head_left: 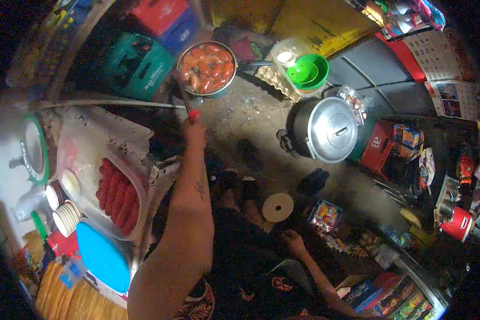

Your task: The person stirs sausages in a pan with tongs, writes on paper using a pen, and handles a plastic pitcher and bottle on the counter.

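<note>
My left hand (193,128) is closed around the red handle (194,114) of a long, narrow utensil, its kind unclear. The utensil's dark shaft reaches up to the left rim of a round metal pot (235,68). Glossy orange-red food pieces (207,68) fill that pot, some with dark marks. Low in front of my body, my right hand (293,242) is near my lap; dimness and blur hide how its fingers are set. To the left of my left arm, stacked red sausages (117,197) lie in a clear plastic tub (80,152).
A large lidded silver pot (333,130) stands right of centre. Behind it, green bowls (309,72) sit in a clear container beside an egg tray (274,80). Green crates (136,64) border the back left. Paper cups (66,217) and a blue lid (102,256) are at left.
</note>
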`<state>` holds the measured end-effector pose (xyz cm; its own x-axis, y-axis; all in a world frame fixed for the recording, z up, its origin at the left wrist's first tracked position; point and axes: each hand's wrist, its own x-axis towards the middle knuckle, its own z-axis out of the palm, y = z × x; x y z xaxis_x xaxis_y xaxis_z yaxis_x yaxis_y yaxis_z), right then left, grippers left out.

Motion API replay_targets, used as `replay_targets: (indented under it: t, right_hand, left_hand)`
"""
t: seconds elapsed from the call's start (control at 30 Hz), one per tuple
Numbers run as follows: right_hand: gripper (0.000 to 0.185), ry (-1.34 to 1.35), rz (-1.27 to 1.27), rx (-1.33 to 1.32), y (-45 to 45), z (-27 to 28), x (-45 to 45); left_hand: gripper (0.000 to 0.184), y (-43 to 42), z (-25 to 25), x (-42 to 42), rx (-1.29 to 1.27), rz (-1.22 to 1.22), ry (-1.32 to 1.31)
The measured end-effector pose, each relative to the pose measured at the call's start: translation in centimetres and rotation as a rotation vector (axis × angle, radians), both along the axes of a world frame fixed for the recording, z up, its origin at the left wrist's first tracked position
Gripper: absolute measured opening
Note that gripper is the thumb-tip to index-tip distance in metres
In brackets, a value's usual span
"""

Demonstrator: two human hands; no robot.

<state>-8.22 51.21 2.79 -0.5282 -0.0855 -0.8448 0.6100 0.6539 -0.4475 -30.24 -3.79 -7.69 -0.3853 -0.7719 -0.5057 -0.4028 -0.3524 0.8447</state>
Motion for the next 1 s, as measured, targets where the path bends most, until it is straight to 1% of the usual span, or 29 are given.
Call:
replay_targets:
  t: [0.03,0.07,0.1,0.17,0.2,0.27,0.37,0.4,0.43,0.5,0.57,0.67,0.77,0.8,0.87,0.9,1.0]
  right_hand:
    - [0.036,0.024,0.074,0.033,-0.6,0.7,-0.6]
    - [0.036,0.049,0.148,0.065,-1.3,1.5,-1.3]
    - [0.036,0.075,0.220,0.097,-1.8,1.8,-1.6]
    - [0.036,0.068,0.258,0.100,-1.6,1.2,-1.5]
    - [0.036,0.064,0.277,0.102,-1.5,0.8,-1.5]
    - [0.036,0.031,0.224,0.092,-1.7,0.7,-1.3]
    - [0.035,0.038,0.198,0.078,-1.0,-0.5,-0.1]
    - [0.035,0.050,0.197,0.073,-0.8,-0.9,0.3]
    - [0.035,0.033,0.189,0.071,-0.9,-0.8,0.3]
    - [0.034,0.002,0.170,0.068,-1.5,-0.3,0.2]
    - [0.033,0.037,0.187,0.058,0.5,-2.9,1.8]
    - [0.031,0.098,0.225,0.062,0.7,-3.1,2.1]
    - [0.032,0.097,0.227,0.063,-1.3,-0.4,0.6]
    - [0.032,0.086,0.222,0.060,-1.8,0.4,0.3]
    - [0.031,0.115,0.309,0.086,-1.0,-0.6,0.8]
    - [0.030,0.131,0.352,0.098,-0.8,-1.2,1.0]
    - [0.027,-0.069,0.094,0.076,-0.5,-2.6,1.6]
  left_hand:
    - [0.023,-0.9,-6.1,1.2,-0.243,-0.016,0.049]
    - [0.023,-1.6,-9.2,1.9,-0.488,-0.033,0.098]
    - [0.022,-1.5,-7.9,2.0,-0.537,-0.075,0.003]
    - [0.020,-0.4,-2.3,2.3,-0.632,-0.161,-0.190]
    - [0.019,0.0,-0.7,2.2,-0.598,-0.222,-0.328]
    - [0.019,0.7,1.7,2.0,-0.519,-0.342,-0.606]
    - [0.020,1.6,4.6,2.1,-0.550,-0.504,-0.723]
    - [0.021,1.5,3.4,2.5,-0.586,-0.524,-0.713]
    - [0.022,1.2,0.9,3.2,-0.622,-0.544,-0.703]
    - [0.024,0.3,-1.5,3.1,-0.623,-0.551,-0.742]
    - [0.027,-0.8,-2.4,1.5,-0.551,-0.520,-0.842]
    - [0.031,-1.3,-2.3,1.0,-0.547,-0.484,-0.752]
    - [0.032,-1.4,-2.4,1.5,-0.710,-0.471,-0.571]
    - [0.031,-1.5,-2.7,1.5,-0.739,-0.480,-0.582]
    - [0.031,-2.1,-4.7,1.4,-0.798,-0.497,-0.603]
    - [0.031,-2.1,-4.5,1.1,-0.820,-0.495,-0.611]
    - [0.030,-1.6,-3.4,0.7,-0.757,-0.447,-0.666]
